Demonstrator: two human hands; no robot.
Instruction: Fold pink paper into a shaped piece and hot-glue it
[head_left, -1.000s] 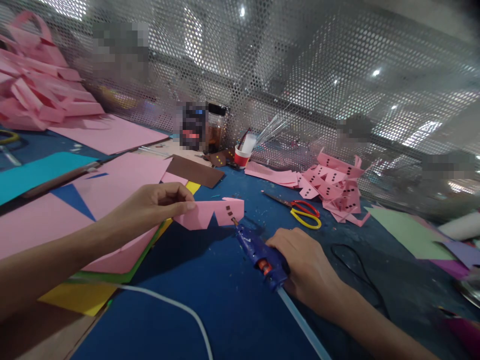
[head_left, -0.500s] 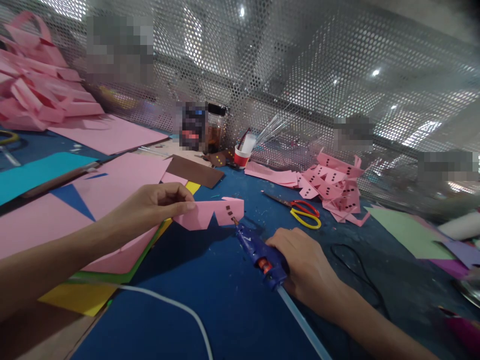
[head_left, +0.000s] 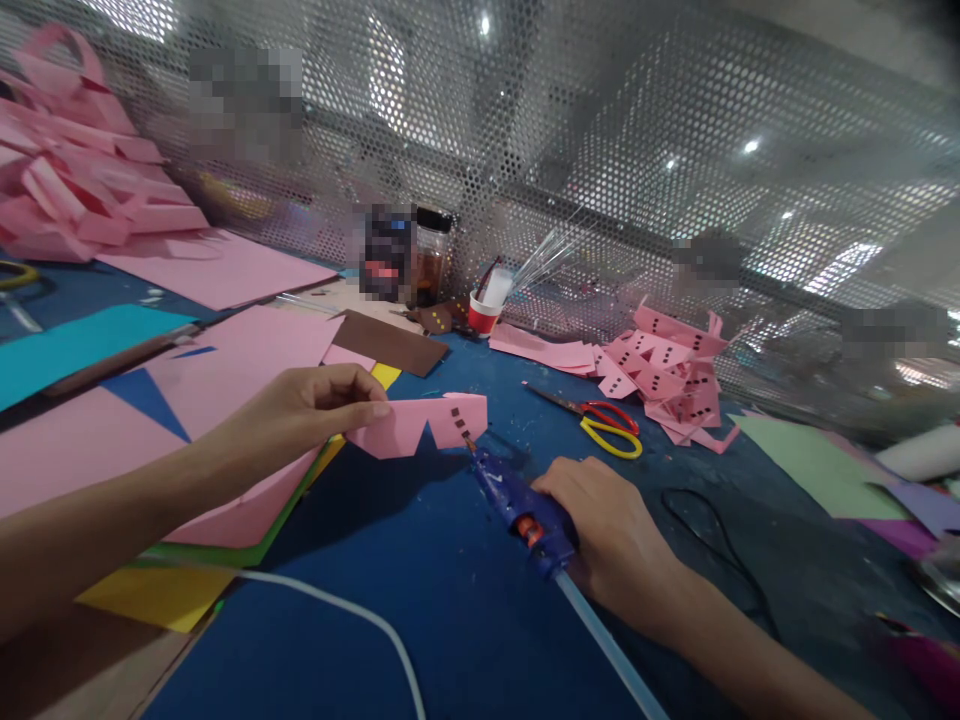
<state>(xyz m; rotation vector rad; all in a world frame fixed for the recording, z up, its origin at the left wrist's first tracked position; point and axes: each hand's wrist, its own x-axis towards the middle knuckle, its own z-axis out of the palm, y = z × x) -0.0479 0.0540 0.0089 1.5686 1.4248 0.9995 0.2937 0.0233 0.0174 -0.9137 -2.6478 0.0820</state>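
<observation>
Between the thumb and fingers of my left hand [head_left: 330, 405] is the left end of a pink paper strip [head_left: 405, 425], held above the blue table [head_left: 420, 560]. A V-shaped notch is cut in its lower edge, and a row of small dark brown squares runs down its right part. My right hand [head_left: 607, 530] is wrapped round a blue glue gun [head_left: 517, 505], a clear glue stick [head_left: 604, 640] jutting from its back. The gun's nozzle is at the lowest brown square; whether it touches the paper I cannot tell.
Scissors [head_left: 611, 425] with red and yellow handles lie beyond my right hand. Behind them is a pile of dotted pink strips [head_left: 667, 375]. A red and white cup [head_left: 484, 312] stands by the perforated metal screen [head_left: 600, 150]. Pink sheets [head_left: 247, 370] cover the left; a white cord [head_left: 337, 597] crosses the front.
Almost nothing differs. The pink strip's lower edge has shifted up very slightly, while both hands and the glue gun keep their places.
</observation>
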